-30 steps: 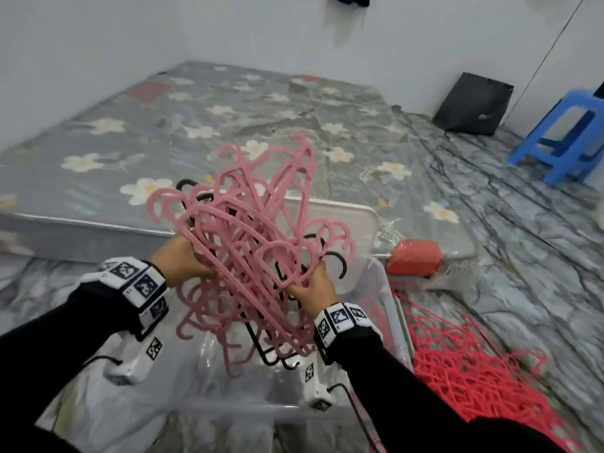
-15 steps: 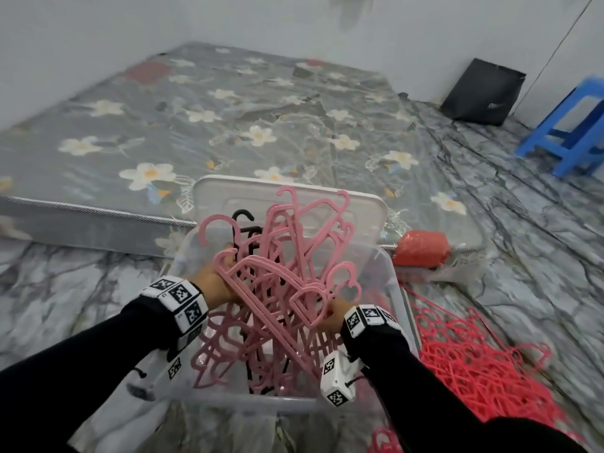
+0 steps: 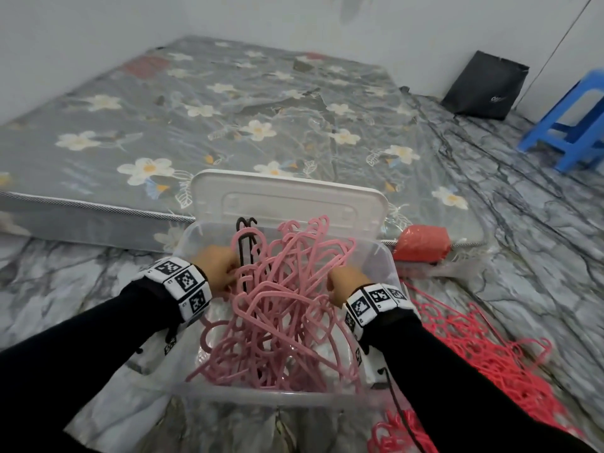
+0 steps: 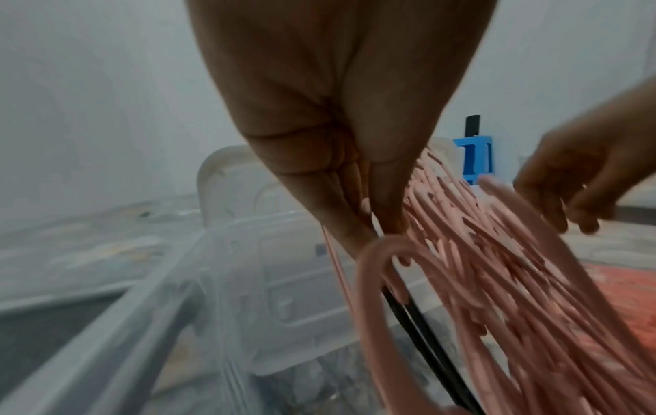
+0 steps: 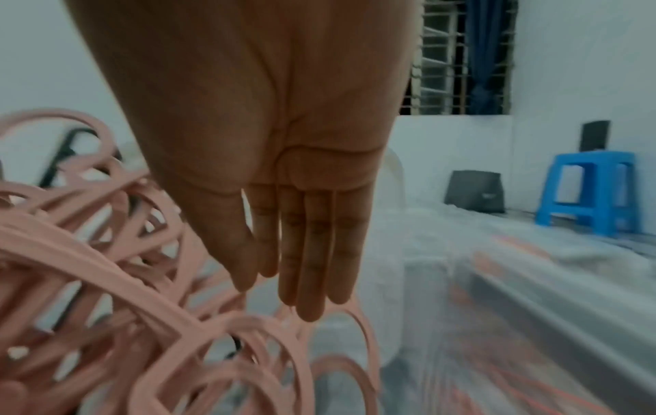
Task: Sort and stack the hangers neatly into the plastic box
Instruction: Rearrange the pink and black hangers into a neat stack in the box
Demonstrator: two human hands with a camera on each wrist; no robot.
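Marbled floor carries the clear plastic box; tangled pink plastic hangers are best settled flat, pinched by the left hand, right hand spread.

The pink hangers, held high above the box a second ago, have come down inside it and now lean on its floor. The right hand has let go (fingers straight beside the bundle), while the left hand has sunk to the rim with them.
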